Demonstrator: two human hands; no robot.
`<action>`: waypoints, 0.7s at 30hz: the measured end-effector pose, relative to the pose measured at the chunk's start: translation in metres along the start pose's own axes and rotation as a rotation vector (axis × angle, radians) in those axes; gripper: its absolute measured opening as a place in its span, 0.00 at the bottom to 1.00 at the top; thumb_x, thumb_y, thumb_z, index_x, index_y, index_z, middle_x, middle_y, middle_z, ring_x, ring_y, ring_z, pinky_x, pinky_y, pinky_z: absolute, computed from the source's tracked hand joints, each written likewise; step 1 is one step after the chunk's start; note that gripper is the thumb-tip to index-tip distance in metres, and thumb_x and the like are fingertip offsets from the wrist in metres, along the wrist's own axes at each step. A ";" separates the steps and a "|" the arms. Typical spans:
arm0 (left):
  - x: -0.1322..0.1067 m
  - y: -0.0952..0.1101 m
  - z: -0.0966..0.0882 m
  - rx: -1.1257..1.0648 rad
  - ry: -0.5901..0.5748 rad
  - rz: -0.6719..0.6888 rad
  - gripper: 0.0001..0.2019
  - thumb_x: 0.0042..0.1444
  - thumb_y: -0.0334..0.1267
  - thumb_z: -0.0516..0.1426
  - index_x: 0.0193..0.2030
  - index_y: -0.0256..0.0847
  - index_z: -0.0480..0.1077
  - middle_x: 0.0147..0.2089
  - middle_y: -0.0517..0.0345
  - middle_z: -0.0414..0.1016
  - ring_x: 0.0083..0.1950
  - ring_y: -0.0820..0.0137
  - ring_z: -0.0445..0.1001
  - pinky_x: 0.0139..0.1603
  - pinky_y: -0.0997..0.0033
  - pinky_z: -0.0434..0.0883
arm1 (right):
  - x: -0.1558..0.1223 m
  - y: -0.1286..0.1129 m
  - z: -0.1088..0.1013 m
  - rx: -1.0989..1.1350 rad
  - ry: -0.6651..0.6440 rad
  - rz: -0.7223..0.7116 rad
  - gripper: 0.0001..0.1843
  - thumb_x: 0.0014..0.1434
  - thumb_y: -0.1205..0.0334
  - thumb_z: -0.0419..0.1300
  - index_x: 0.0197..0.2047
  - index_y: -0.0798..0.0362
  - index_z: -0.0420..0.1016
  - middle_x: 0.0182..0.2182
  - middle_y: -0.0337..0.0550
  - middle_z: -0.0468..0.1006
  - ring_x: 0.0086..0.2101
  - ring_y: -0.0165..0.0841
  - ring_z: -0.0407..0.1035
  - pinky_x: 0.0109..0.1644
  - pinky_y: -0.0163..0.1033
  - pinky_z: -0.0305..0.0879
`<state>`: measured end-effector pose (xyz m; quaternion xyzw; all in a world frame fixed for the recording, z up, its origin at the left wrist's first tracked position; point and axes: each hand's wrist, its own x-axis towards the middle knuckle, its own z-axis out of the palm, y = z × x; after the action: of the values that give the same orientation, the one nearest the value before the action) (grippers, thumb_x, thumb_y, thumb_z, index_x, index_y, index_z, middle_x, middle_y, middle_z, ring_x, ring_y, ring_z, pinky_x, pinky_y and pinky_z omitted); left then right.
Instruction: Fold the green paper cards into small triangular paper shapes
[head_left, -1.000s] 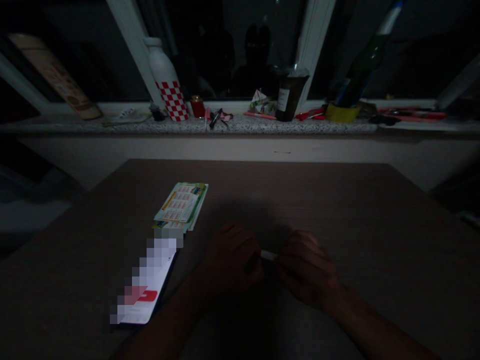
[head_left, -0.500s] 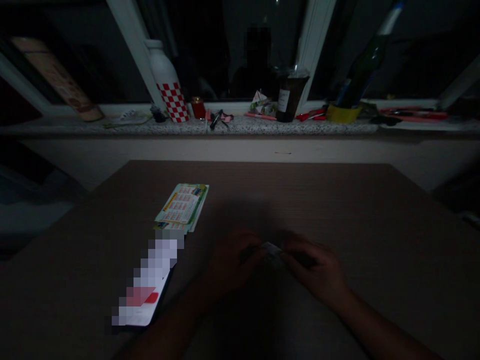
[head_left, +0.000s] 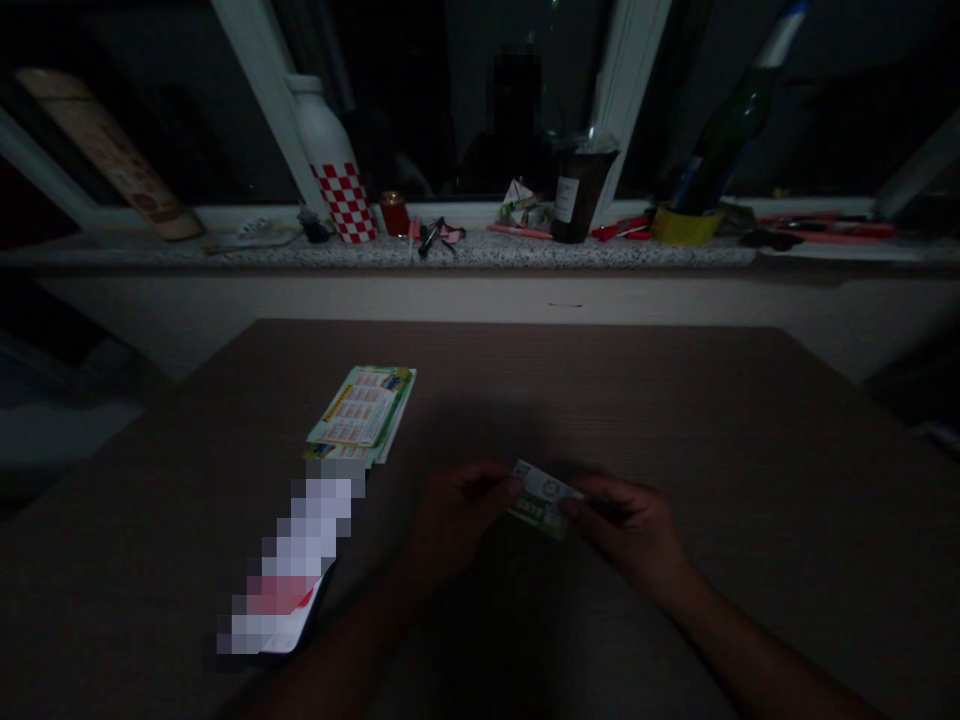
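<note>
- The left hand (head_left: pixel 459 515) and the right hand (head_left: pixel 628 525) share 1 small folded paper slip (head_left: pixel 543 498), each pinching an end between thumb and fingertips; both grips are closed on it, though the gloom hides exactly how the fingers lie.
- The slip is pale with green print, tilted so its face turns up toward the camera. It sits just above the table (head_left: pixel 675 400), near the front middle; I cannot tell whether its lower edge touches the wood.
- Judging by the 2-handed pinch, the step in hand looks like opening out or turning the slip over to look at it.
- The next move would call for a light, even pull from both ends, so the thin paper spreads without tearing or slipping from either pinch.
- To the left of the hands, well apart from them, lie 2 flat printed papers end to end: a green-bordered calendar leaflet (head_left: pixel 364 412) farther off, and a long white sheet with a red mark (head_left: pixel 289 590) nearer.
- Beyond the table runs a speckled windowsill (head_left: pixel 465 252), crowded with a red-and-white checked bottle (head_left: pixel 334 165), a dark jar (head_left: pixel 579 195) and a green bottle (head_left: pixel 724 125) standing in a yellow tape roll (head_left: pixel 684 228).
</note>
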<state>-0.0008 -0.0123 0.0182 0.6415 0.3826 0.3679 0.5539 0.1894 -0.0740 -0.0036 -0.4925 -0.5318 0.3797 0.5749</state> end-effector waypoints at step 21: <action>-0.004 0.008 0.012 0.114 0.074 -0.189 0.12 0.55 0.44 0.58 0.30 0.37 0.75 0.26 0.59 0.75 0.29 0.70 0.72 0.29 0.74 0.66 | 0.002 0.009 0.002 0.198 -0.012 0.190 0.12 0.50 0.57 0.69 0.38 0.49 0.78 0.30 0.40 0.80 0.31 0.31 0.73 0.36 0.35 0.68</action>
<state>0.0092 -0.0221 0.0245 0.6191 0.4817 0.3151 0.5342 0.1885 -0.0698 -0.0116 -0.4792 -0.4462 0.4861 0.5788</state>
